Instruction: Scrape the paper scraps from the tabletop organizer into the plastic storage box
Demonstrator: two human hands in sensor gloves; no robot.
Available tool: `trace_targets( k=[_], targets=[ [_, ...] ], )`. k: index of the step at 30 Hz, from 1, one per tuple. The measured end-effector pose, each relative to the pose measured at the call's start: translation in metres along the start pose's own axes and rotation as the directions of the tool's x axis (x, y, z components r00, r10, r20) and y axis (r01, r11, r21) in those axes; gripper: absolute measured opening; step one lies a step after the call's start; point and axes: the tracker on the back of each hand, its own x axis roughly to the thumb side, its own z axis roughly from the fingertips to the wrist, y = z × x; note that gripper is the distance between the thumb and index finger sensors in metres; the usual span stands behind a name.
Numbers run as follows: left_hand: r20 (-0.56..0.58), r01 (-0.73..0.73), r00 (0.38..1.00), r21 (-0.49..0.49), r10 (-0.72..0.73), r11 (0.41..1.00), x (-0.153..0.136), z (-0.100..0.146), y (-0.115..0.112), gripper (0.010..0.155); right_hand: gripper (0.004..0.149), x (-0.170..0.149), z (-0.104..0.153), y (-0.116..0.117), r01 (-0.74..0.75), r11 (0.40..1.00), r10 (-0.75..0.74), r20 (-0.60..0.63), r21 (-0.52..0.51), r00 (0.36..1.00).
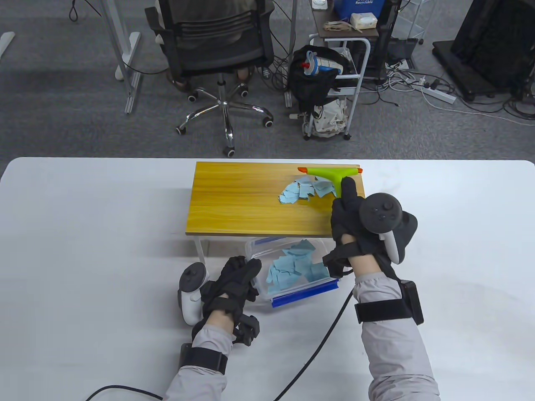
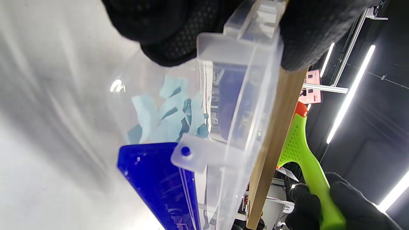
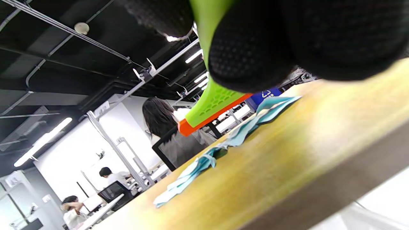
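Two piles of torn pale-blue paper scraps show from the table view: one (image 1: 304, 190) on the raised wooden tabletop organizer (image 1: 242, 200), one already inside the clear plastic storage box (image 1: 292, 267) tucked partly under the organizer's near edge. Your right hand (image 1: 355, 221) is wrapped around the handle of the green squeegee-style scraper with orange tips (image 1: 332, 173), whose blade sits just behind the upper pile. Your left hand (image 1: 236, 280) grips the box's left end.

From the left wrist view, your fingers (image 2: 179, 35) curl closed over the box's end wall and rim (image 2: 236, 48), with scraps visible through the clear side and a blue latch (image 2: 159, 182) hanging below.

From the right wrist view, your fingers (image 3: 255, 48) are clenched round the green handle, and the blade appears lifted slightly above the wood, behind the scraps (image 3: 223, 143).

You should expect the scraps to be near weightless and apt to flutter or slip under the blade, so keep the blade flat on the wood. The box looks light and slippery; holding it by the rim seems wise.
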Motion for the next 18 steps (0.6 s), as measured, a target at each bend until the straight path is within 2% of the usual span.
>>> trace_targets(
  k=[6, 10, 18],
  targets=[
    [0.0, 0.0, 1.0, -0.005, 0.0, 1.0, 0.0, 0.0, 0.0, 0.072, 0.054, 0.009, -0.007, 0.018, -0.041, 0.998, 0.042, -0.016, 0.047, 0.999],
    [0.002, 0.001, 1.0, -0.006, -0.001, 1.0, 0.0, 0.0, 0.001, 0.072, 0.055, 0.018, -0.004, 0.026, -0.121, 0.99, 0.118, 0.041, 0.066, 0.992],
    [0.002, -0.009, 1.0, -0.011, 0.009, 1.0, 0.0, 0.0, 0.001, 0.072, 0.058, 0.031, 0.006, 0.013, -0.139, 0.974, 0.12, 0.115, 0.177, 0.986]
  ],
)
